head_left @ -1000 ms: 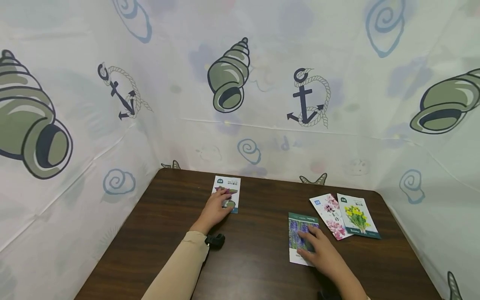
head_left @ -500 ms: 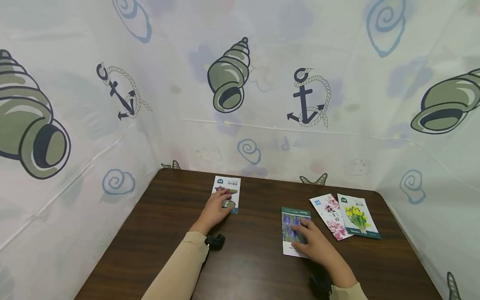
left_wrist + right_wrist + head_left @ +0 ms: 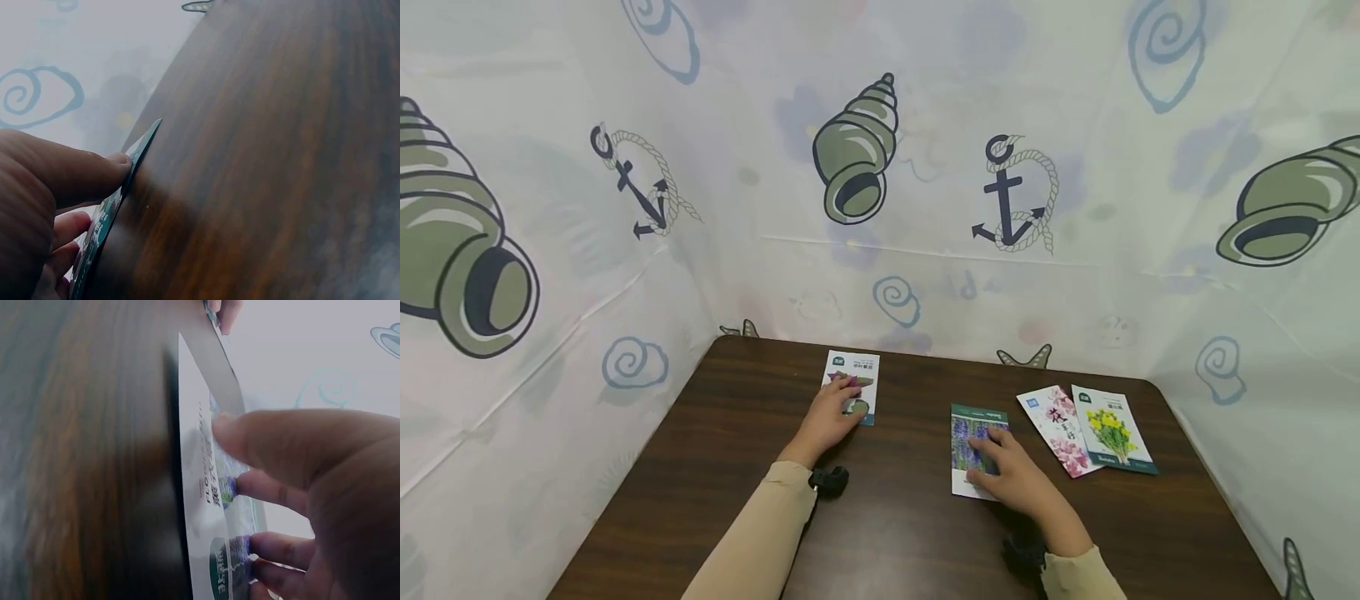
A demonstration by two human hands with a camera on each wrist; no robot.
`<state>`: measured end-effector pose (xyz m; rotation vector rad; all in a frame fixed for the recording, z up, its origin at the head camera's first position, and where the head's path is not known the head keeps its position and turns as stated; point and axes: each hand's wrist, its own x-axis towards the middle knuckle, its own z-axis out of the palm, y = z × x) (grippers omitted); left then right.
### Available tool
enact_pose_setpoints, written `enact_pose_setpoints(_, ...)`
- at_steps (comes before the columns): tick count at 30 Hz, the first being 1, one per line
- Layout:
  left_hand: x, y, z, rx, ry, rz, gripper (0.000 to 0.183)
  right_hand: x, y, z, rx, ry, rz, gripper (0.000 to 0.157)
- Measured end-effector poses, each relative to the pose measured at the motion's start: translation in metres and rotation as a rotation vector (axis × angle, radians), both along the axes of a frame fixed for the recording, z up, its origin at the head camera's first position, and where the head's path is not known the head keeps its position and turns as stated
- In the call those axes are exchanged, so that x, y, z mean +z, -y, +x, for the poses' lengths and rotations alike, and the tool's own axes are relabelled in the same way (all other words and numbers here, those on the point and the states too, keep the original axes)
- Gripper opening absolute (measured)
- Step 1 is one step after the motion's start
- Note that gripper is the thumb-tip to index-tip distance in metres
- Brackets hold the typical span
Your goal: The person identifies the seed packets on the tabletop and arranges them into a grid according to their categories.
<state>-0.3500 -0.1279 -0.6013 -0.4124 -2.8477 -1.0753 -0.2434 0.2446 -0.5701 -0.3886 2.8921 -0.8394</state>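
Note:
My left hand [image 3: 826, 418] rests with spread fingers on a white seed packet [image 3: 856, 361] with a purple-leaf picture, flat near the table's back edge. In the left wrist view the thumb and fingertips touch the face of this packet [image 3: 106, 220]. My right hand [image 3: 1021, 477] lies over a green-topped packet [image 3: 962, 446] with purple flower spikes. Seen from the right wrist, thumb and fingertips press on its printed face [image 3: 199, 469], spread apart and not curled under it. The fingers cover part of both pictures.
Right of my right hand, a pink-blossom packet [image 3: 1054, 423] lies partly under a yellow-flower packet [image 3: 1111, 425]. All lie on a dark wooden table [image 3: 910, 517]. A white patterned cloth [image 3: 940, 192] hangs behind and at both sides.
My right hand has slid the purple-flower packet left and slightly away across the table. The left hand and its packet stay in place, as do the two packets at right.

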Motion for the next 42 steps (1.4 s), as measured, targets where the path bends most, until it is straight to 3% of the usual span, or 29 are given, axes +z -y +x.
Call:
enact_pose_setpoints(8,-0.001,0.003,0.0,-0.015,-0.028,0.014,0.054,-0.008,0.022,-0.011,-0.057,-0.028,0.021,0.065)
enact_pose_setpoints(14,-0.004,0.003,0.001,-0.014,-0.027,0.015,0.054,-0.013,0.034,-0.015,-0.076,-0.037,-0.029,0.065)
enact_pose_setpoints(22,-0.005,0.002,-0.001,-0.024,-0.044,0.006,0.053,-0.022,0.033,-0.025,-0.032,-0.047,-0.102,0.064)
enact_pose_setpoints(35,0.0,0.002,-0.001,-0.017,-0.025,0.005,0.053,-0.021,0.042,-0.046,0.021,-0.077,-0.049,0.066)
enact_pose_setpoints(42,0.0,0.002,0.001,-0.015,-0.017,0.005,0.052,-0.015,0.05,-0.059,0.068,-0.004,-0.092,0.067)
